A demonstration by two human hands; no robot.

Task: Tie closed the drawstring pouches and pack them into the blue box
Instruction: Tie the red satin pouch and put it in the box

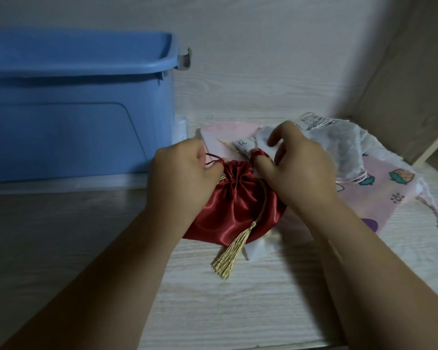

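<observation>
Tying step: just right of the blue box (74, 109), left hand (185, 173) and right hand (298, 170) each pinch the red pouch (238, 203) drawstring (212, 157); knotting likely follows.

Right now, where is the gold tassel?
In the head view the gold tassel lies centre frame on the table, trailing off the red satin pouch toward the person, with the blue box away to its left.
</observation>
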